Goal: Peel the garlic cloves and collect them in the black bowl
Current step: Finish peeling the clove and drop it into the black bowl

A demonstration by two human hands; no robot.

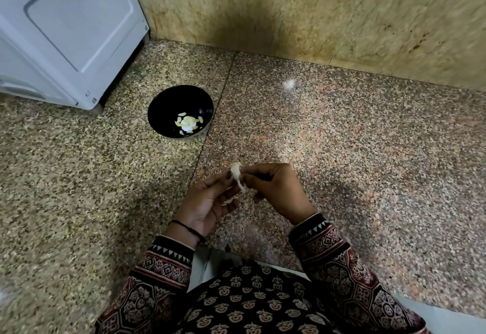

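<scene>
step: peeling | small pale garlic clove centre frame, pinched between left hand and right hand fingertips, skin strip hanging | round black bowl upper left, peeled cloves inside | next: strip skin, reach to bowl

Table: speckled granite, polished, brown-grey on left slab, pinker on right. Straight seam runs from far edge toward near edge, between slabs. White appliance stands at far left corner, foot on left slab. Black bowl upright on left slab, just beside seam, near appliance's front corner but apart from it. Small glare spot on right slab near far edge.
</scene>
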